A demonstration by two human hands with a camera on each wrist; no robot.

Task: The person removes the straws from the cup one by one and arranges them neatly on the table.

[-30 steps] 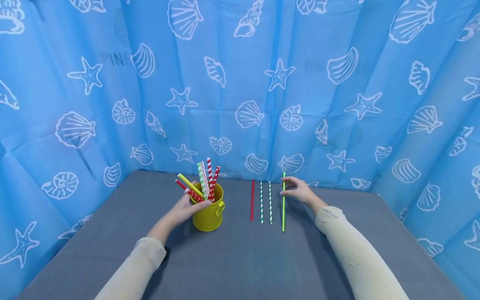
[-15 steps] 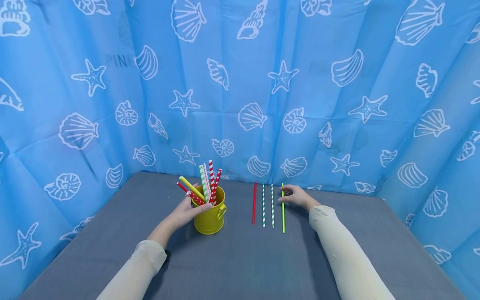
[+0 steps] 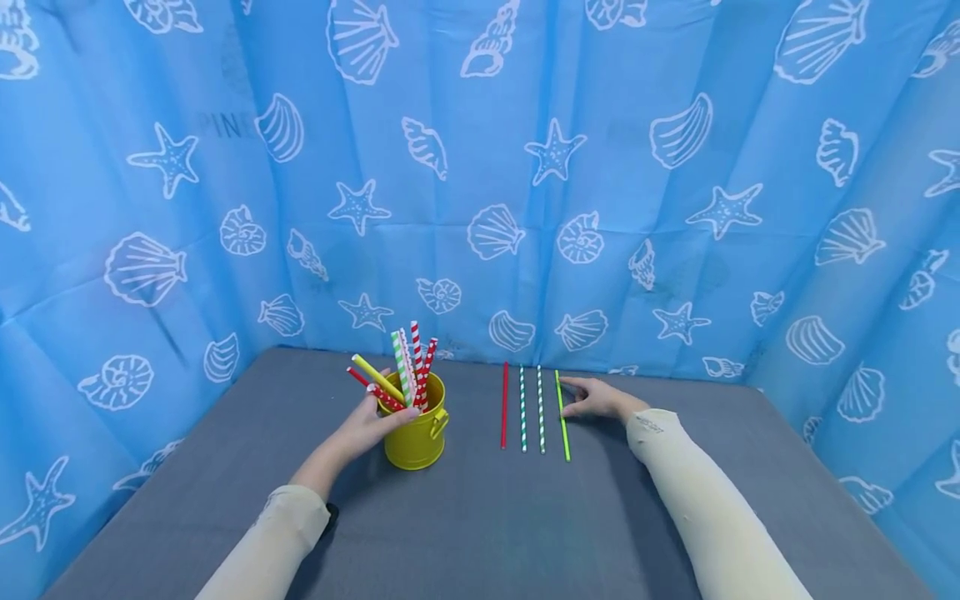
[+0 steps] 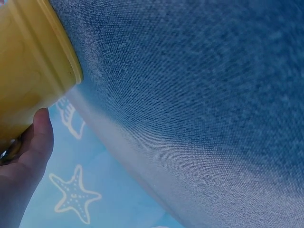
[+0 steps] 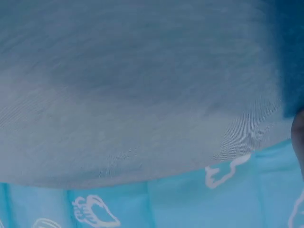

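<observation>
A small yellow bucket (image 3: 414,443) stands on the grey cloth with several paper straws in it: striped, dotted, plain red and yellow. My left hand (image 3: 367,427) grips the bucket from the left, thumb across its near rim and fingers behind it. In the left wrist view the bucket wall (image 4: 33,61) fills the upper left, a fingertip pressed along it. To the right, a lime-green straw (image 3: 564,437) lies on the cloth, its top leaning slightly left. My right hand (image 3: 596,398) is at its upper half, index finger and thumb spread apart with their tips at the straw's right side.
Left of the green straw lie a red straw (image 3: 505,408) and two green-and-white striped straws, one the left striped straw (image 3: 523,410), the other the right striped straw (image 3: 541,410), roughly parallel. A blue shell-print curtain (image 3: 480,167) rises behind the grey tabletop (image 3: 480,525).
The green straw has come down nearer the other straws, and its top has swung left. My right hand has lowered, its fingers now beside the straw. The left hand keeps its grip on the bucket.
</observation>
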